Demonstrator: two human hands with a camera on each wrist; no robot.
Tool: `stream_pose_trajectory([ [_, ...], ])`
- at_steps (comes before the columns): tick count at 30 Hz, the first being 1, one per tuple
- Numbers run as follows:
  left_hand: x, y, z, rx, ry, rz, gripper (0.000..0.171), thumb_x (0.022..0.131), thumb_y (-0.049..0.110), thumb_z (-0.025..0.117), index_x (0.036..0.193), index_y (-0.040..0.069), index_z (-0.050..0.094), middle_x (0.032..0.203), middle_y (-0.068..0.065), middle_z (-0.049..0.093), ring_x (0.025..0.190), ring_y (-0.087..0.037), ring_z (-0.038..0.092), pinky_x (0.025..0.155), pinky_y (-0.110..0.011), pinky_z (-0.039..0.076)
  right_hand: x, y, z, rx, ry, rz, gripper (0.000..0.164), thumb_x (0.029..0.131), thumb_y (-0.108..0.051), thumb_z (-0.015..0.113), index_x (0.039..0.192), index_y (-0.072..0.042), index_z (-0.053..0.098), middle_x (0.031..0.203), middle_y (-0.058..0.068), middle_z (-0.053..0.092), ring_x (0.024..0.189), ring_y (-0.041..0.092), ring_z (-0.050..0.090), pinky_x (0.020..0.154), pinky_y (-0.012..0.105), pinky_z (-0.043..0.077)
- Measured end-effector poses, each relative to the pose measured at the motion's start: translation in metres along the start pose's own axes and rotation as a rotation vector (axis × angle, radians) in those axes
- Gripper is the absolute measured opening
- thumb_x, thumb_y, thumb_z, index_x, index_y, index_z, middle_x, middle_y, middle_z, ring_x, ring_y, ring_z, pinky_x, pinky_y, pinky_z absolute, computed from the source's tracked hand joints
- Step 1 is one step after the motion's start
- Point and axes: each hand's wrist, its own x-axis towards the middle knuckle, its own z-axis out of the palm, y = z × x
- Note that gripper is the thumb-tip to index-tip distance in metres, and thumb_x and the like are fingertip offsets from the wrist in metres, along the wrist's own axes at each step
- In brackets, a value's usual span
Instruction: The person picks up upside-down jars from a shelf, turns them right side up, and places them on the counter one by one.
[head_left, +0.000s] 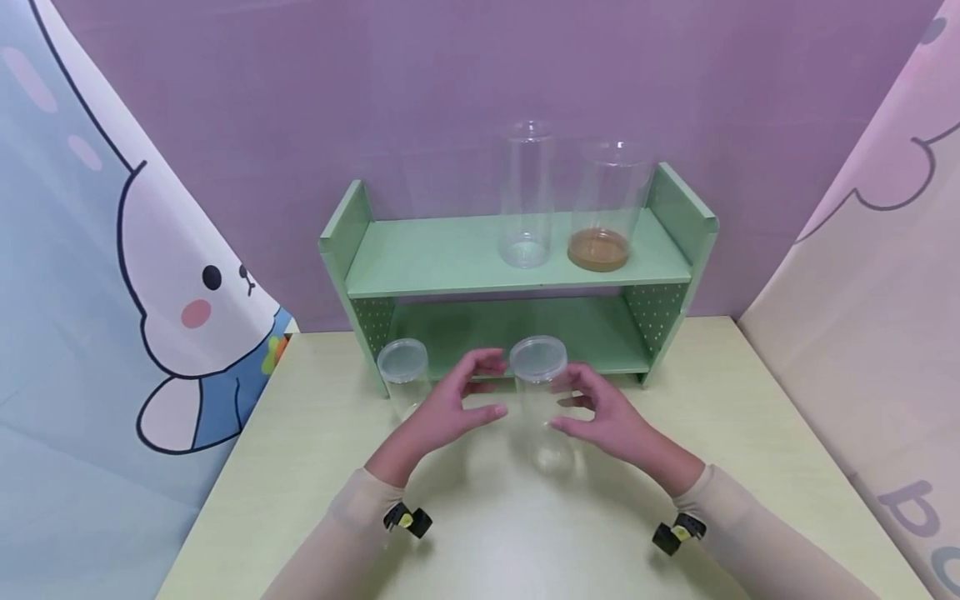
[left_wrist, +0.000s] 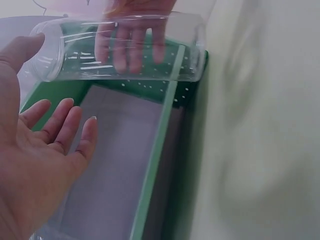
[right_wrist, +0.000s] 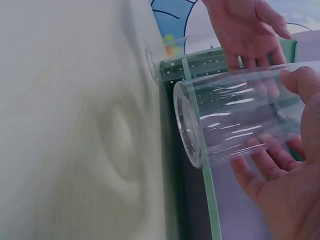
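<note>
A tall clear jar [head_left: 537, 396] with a pale translucent lid stands in front of the shelf. My right hand [head_left: 611, 417] holds it from the right, thumb [right_wrist: 302, 82] on the near side and fingers round the far side. Through the clear wall in the left wrist view, the right fingers show behind the jar [left_wrist: 192, 35]. My left hand [head_left: 444, 408] is just left of the jar, palm toward it, its thumb and fingers spread and holding nothing. Behind the left hand, a second lidded clear jar [head_left: 403, 364] stands by the shelf's left end, partly hidden.
A green two-level shelf [head_left: 435, 254] stands at the back of the pale table [head_left: 300, 500]. On its upper board are a tall clear cylinder [head_left: 527, 200] and a wider clear container [head_left: 611, 192] with a brown bottom. Purple cloth [head_left: 450, 100] hangs behind.
</note>
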Motion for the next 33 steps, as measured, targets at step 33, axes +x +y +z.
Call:
stream_pose_trajectory([
  [33,-0.064,-0.026,-0.03,0.072,-0.134,-0.091,0.045,0.103,0.006,0.078,0.145,0.003,0.061,0.14,-0.023,0.066,0.131,-0.037,0.065,0.113,-0.053,0.056,0.039,0.012,0.033,0.074,0.031,0.065,0.08,0.09,-0.005,0.092,0.156,-0.005,0.047,0.149,0.018,0.061,0.139,0.045,0.058,0.116,0.064,0.05],
])
